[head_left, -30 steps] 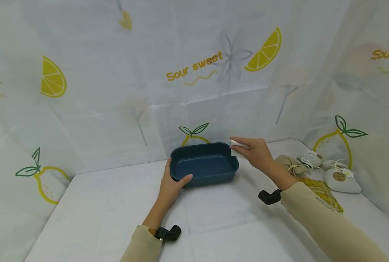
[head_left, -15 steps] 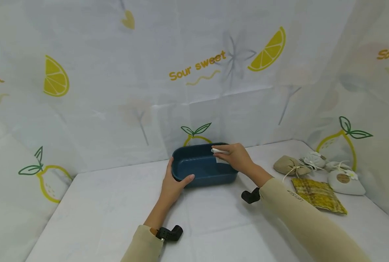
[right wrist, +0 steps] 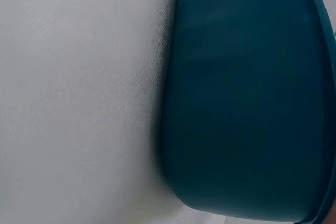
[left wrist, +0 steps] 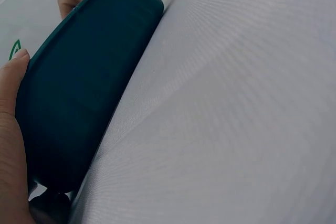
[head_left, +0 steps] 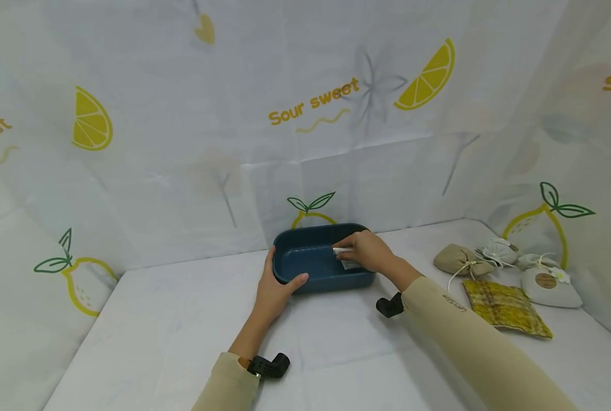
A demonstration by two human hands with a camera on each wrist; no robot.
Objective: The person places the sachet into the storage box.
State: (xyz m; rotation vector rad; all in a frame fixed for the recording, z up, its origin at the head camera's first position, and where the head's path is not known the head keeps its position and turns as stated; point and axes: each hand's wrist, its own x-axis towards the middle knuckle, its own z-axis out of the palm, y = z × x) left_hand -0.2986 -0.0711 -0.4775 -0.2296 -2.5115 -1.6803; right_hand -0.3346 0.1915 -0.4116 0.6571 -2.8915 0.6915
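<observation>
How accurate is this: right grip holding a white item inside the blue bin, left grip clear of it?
One thing is wrong: the left grip isn't clear of the blue bin; the head view shows it holding the bin's left end. The rest stands.

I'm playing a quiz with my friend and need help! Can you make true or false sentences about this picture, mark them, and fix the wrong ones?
1. The left hand grips the blue tub. True.
2. The blue tub is round like a ball. False: it is oblong with rounded corners.
3. The right hand holds a white object. True.
4. The right hand is far from the blue tub. False: it is at the tub's right end, partly inside.
5. The tan pouch and the yellow patterned pad lie on the person's right. True.
6. The person wears bright red. False: the sleeves are light tan.
</observation>
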